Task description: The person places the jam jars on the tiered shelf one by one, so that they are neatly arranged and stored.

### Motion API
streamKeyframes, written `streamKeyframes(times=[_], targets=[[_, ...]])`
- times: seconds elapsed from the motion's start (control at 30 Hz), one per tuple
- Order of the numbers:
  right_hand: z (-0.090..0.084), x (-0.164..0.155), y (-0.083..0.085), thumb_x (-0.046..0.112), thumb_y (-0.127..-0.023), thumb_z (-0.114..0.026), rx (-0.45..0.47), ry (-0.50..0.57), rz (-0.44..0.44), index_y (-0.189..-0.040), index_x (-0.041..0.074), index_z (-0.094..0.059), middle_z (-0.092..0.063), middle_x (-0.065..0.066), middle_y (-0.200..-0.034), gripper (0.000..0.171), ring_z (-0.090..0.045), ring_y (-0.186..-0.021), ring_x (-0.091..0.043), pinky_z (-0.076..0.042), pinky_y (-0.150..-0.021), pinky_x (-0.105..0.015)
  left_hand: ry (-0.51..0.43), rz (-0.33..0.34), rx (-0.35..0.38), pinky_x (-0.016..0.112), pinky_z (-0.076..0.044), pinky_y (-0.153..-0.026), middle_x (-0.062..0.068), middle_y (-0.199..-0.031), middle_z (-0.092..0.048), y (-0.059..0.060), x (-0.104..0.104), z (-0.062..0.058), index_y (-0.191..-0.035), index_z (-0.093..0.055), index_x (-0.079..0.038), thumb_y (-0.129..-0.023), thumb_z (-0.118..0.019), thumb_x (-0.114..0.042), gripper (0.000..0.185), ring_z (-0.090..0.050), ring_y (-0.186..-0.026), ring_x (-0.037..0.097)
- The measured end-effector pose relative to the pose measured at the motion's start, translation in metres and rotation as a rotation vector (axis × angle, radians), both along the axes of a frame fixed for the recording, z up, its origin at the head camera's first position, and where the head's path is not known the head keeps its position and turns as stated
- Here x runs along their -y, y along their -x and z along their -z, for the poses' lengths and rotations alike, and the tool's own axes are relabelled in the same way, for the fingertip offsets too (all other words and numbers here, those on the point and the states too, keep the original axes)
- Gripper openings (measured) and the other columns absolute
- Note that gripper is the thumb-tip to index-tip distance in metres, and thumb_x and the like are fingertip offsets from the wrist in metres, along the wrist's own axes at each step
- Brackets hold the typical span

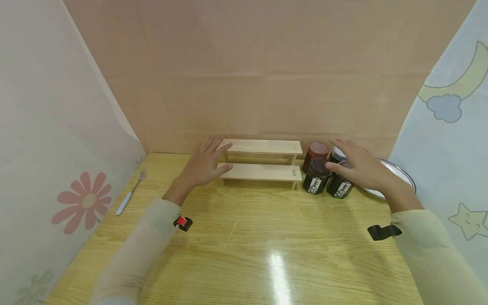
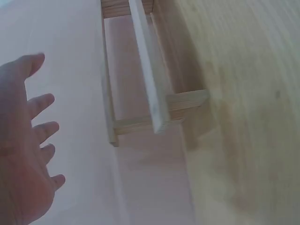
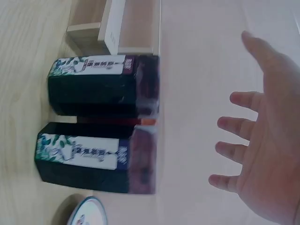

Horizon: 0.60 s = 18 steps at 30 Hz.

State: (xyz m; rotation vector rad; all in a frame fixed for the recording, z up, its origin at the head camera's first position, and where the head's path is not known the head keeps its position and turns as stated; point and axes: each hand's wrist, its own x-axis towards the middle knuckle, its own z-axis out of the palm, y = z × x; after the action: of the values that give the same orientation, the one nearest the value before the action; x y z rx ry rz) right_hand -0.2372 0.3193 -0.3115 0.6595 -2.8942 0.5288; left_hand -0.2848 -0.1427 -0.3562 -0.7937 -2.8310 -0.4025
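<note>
Right hand (image 1: 362,169) hovers spread, seemingly just above the near jars (image 1: 317,176); lower squarely onto one lid; left hand (image 1: 203,163), fingers spread, steadies the wooden rack (image 1: 263,171)

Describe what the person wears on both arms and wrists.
Both arms are covered by long, pale beige sleeves that end at the wrists; the left hand and right hand are bare, without gloves. The left sleeve carries a small black clip with a red part near the wrist. The right sleeve carries a black strap.

fork (image 1: 130,193), plate (image 1: 400,173), wooden table (image 1: 244,241)
</note>
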Motion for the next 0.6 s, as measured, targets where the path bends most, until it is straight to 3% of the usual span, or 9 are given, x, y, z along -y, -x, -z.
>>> streamKeyframes(times=[0.1,0.27,0.4,0.6], targets=[[0.009,-0.011,-0.001,0.039,-0.100,-0.066,-0.001,0.083,-0.007,-0.163,0.029,-0.029,-0.038,-0.014,-0.165,0.074,-0.038,-0.148,-0.045,-0.034,-0.113,-0.069,-0.095,-0.028,-0.012,0.065,-0.011,-0.129,0.008,-0.173,-0.022,0.001,0.005,0.011,-0.159,-0.040,-0.021,-0.103,-0.054,-0.052,0.065,-0.013,-0.162,0.034],[0.019,-0.030,-0.007,0.039,-0.102,-0.064,0.102,0.144,0.091,-0.164,0.009,-0.025,-0.034,-0.026,-0.163,0.079,-0.035,-0.146,-0.052,-0.032,-0.112,-0.071,-0.336,-0.080,0.065,0.065,-0.034,-0.121,0.013,-0.160,-0.044,0.007,0.009,0.035,-0.149,-0.053,-0.015,-0.103,-0.062,-0.034,0.051,-0.039,-0.150,0.039],[0.030,-0.041,-0.008,0.043,-0.102,-0.062,0.141,0.134,0.162,-0.164,0.005,-0.021,-0.032,-0.030,-0.164,0.083,-0.033,-0.145,-0.057,-0.032,-0.109,-0.074,-0.516,-0.123,0.185,0.066,-0.042,-0.113,0.012,-0.156,-0.048,0.010,0.010,0.052,-0.148,-0.054,-0.014,-0.103,-0.062,-0.028,0.047,-0.046,-0.143,0.041],[0.056,-0.059,-0.003,0.041,-0.103,-0.061,0.137,0.183,0.191,-0.163,0.006,-0.023,-0.036,-0.031,-0.160,0.080,-0.042,-0.136,-0.060,-0.040,-0.103,-0.074,-0.675,-0.196,0.327,0.058,-0.050,-0.109,0.014,-0.158,-0.048,0.013,0.012,0.074,-0.149,-0.054,-0.011,-0.105,-0.059,-0.027,0.047,-0.051,-0.138,0.041]])
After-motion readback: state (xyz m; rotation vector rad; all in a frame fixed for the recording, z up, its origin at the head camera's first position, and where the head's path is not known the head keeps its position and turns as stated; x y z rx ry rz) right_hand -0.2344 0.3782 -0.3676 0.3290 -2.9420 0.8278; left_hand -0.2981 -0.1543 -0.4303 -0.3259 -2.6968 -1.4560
